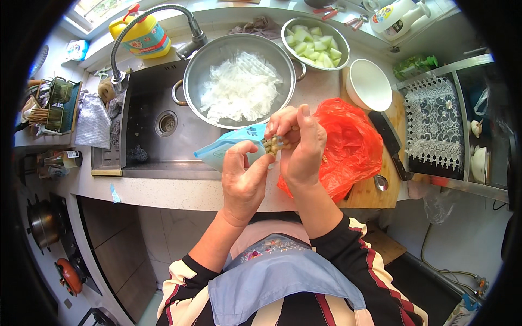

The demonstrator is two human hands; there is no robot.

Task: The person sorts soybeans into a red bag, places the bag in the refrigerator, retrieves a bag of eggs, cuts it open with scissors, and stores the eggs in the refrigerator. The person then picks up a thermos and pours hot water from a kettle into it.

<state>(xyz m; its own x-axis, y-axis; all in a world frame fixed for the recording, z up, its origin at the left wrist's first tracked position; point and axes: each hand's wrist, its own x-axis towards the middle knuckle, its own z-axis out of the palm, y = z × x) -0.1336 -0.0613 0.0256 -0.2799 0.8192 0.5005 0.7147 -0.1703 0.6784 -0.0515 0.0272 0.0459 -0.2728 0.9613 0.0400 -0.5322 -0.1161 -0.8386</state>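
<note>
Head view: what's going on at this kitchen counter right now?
A person stands at the counter by the sink. The left hand holds a light blue pouch, and the right hand pinches a small clump of greenish bits at its mouth. A red plastic bag lies on the cutting board behind the hands. A big steel bowl of white shreds sits over the sink, with a smaller bowl of pale chunks beyond.

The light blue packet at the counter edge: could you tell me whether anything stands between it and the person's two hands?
Nothing visible does. The left hand grips the light blue packet directly, and the right hand pinches small greenish pieces at its open end. The red plastic bag lies behind the hands.
</note>
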